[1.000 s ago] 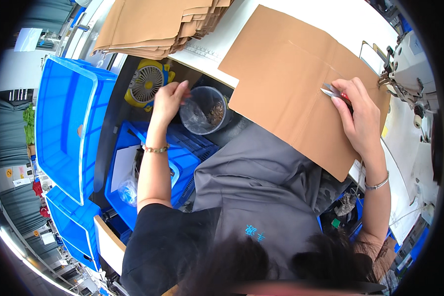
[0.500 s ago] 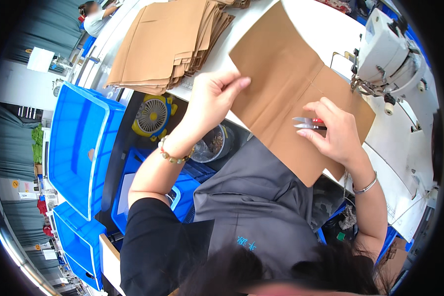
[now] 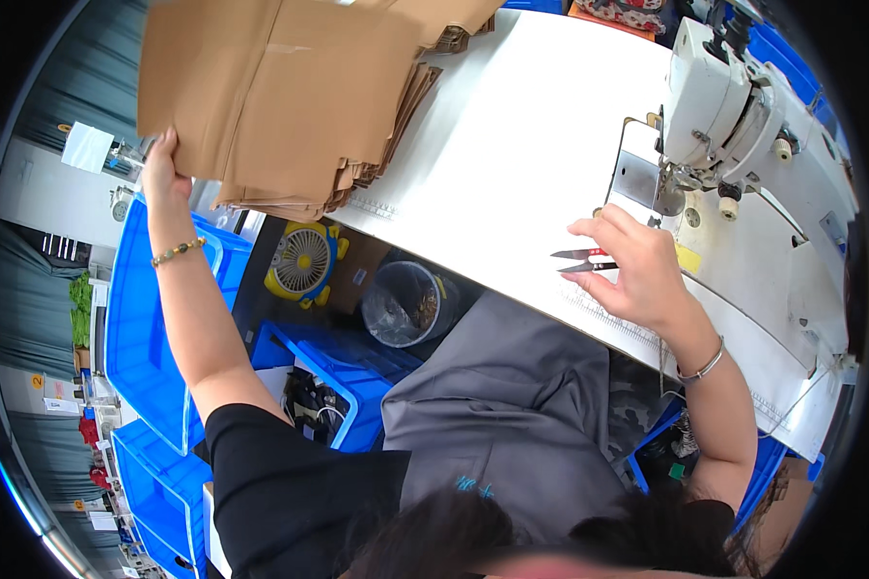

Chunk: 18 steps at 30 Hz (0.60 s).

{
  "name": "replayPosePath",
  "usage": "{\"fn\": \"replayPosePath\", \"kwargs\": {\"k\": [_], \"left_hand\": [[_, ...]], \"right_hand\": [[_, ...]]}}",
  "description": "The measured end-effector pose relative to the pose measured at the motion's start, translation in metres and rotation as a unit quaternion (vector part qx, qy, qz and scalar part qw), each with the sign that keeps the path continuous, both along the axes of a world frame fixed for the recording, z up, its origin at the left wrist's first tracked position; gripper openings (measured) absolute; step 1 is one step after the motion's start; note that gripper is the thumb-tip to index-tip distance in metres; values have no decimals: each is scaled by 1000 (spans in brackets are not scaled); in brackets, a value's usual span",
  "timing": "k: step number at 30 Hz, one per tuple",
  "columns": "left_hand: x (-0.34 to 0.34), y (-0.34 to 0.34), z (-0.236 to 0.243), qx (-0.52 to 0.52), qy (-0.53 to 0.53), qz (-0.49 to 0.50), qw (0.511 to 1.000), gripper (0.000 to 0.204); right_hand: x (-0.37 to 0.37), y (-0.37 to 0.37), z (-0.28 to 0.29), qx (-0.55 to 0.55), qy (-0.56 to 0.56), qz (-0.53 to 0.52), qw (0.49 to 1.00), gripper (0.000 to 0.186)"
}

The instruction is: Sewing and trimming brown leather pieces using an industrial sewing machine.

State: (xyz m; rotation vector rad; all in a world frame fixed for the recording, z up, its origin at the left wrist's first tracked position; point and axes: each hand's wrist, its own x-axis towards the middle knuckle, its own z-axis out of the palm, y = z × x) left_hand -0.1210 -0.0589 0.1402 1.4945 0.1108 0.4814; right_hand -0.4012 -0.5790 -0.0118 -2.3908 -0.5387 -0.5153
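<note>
At the upper left, my left hand (image 3: 167,174) is closed on the near edge of a folded-looking brown panel (image 3: 188,87). That panel lies over or against a stack of similar brown pieces (image 3: 355,176) on the table; whether it rests fully on them I cannot tell. Over the white table, my right hand (image 3: 637,265) holds a pair of thread snips (image 3: 589,261) with a red part on the handle. Their two pointed blades are apart and point left, with nothing between them. Close beyond this hand stands the white sewing machine (image 3: 710,106).
The white tabletop (image 3: 512,125) has a ruler strip along its near edge. Blue bins (image 3: 150,338) stand at the left, another blue bin (image 3: 357,386) below the table. Underneath are a yellow and blue fan (image 3: 302,261) and a waste bin (image 3: 406,304).
My left hand has carried the brown panel from in front of me leftward and away, onto the stack side. My right hand stays near the machine, still with the snips.
</note>
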Motion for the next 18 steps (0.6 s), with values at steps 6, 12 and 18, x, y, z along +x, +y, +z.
{"fn": "replayPosePath", "kwargs": {"k": [6,12,18], "left_hand": [[16,72,-72,229,139,77,960,47],[22,-54,-41,652,-118,122,739,38],[40,-254,-30,725,-242,-76,641,28]], "right_hand": [[-4,-3,0,-17,11,-6,1000,39],[1,-4,-13,-52,36,-21,998,42],[-1,-5,-13,-42,16,-10,999,35]]}}
